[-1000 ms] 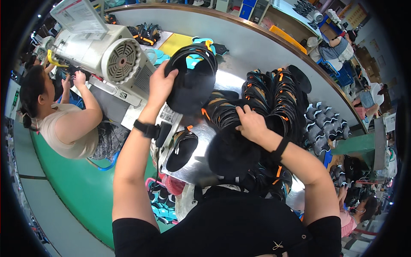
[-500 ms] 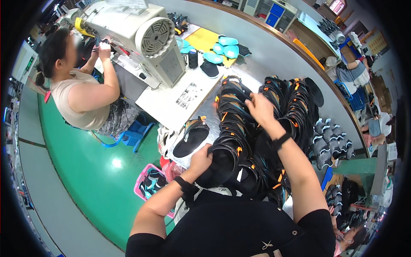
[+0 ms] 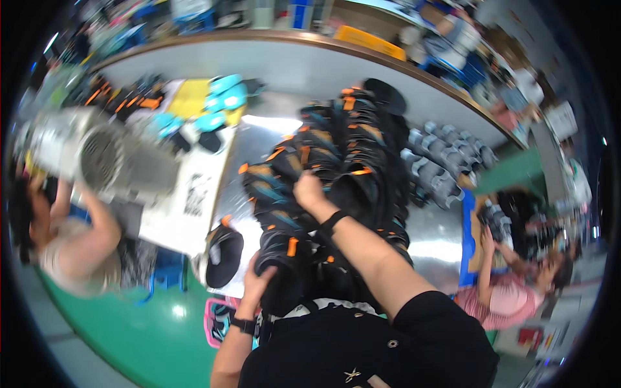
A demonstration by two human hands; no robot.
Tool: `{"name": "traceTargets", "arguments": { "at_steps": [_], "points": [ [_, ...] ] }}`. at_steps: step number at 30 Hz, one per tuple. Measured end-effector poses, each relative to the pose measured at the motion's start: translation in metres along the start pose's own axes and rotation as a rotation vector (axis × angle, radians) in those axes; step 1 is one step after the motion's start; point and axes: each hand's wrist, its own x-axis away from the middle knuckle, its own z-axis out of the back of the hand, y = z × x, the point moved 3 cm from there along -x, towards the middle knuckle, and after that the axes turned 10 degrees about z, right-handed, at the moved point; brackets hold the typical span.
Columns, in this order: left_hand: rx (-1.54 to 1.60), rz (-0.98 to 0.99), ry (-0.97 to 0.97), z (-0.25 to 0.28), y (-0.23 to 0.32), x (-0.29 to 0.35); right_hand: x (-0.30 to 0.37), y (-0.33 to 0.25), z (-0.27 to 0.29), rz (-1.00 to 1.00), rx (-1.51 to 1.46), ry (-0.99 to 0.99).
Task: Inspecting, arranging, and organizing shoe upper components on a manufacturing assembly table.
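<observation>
Long rows of nested black shoe uppers with orange tabs lie on the metal table before me. My left hand (image 3: 259,283) is closed on the near end of the left row (image 3: 279,242), thumb over the rim of the nearest upper. Further up, my right hand (image 3: 309,191) is closed on the right side of that same row, its fingertips partly hidden among the dark uppers. A second row (image 3: 321,139) and a third row (image 3: 359,139) run beside it. Left of my left hand, a single black upper (image 3: 224,258) lies apart at the table's edge.
At the left, a co-worker (image 3: 77,252) sits by a sewing machine (image 3: 103,155). Turquoise pieces (image 3: 226,97) lie on a yellow sheet. Grey uppers (image 3: 440,161) stand in rows at right, near another person (image 3: 504,291). A pink basket (image 3: 210,320) sits on the green floor.
The view has swung, shifting the table leftward in the picture. My right hand has come nearer and closed against the left row. My left hand stays at that row's near end.
</observation>
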Motion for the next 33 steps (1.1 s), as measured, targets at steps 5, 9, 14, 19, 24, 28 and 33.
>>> {"name": "traceTargets", "arguments": {
  "at_steps": [5, 9, 14, 19, 24, 28, 33],
  "points": [
    [-0.123, 0.001, 0.068, -0.016, 0.003, -0.033, 0.008, -0.003, 0.007, 0.043, -0.023, 0.117],
    [-0.147, -0.104, 0.229, -0.039, 0.007, -0.04, 0.01, 0.01, 0.019, -0.018, -0.019, 0.097],
    [-0.458, -0.056, 0.27, -0.049, -0.007, -0.052, 0.047, -0.011, 0.043, 0.44, 0.265, 0.158],
    [-0.607, -0.23, 0.201, -0.013, 0.002, -0.032, 0.166, -0.094, 0.057, 0.821, 0.01, 0.049],
    [-0.956, -0.644, 0.417, 0.043, 0.066, 0.041, 0.171, -0.038, 0.022, 0.864, 0.114, -0.071],
    [-1.125, -0.514, 0.79, 0.096, 0.102, 0.032, 0.172, -0.037, 0.036, 0.868, -0.13, -0.053],
    [-0.994, -0.464, 0.442, 0.1, 0.082, -0.076, 0.182, -0.042, 0.023, 0.812, -0.148, -0.028]
  ]
}}
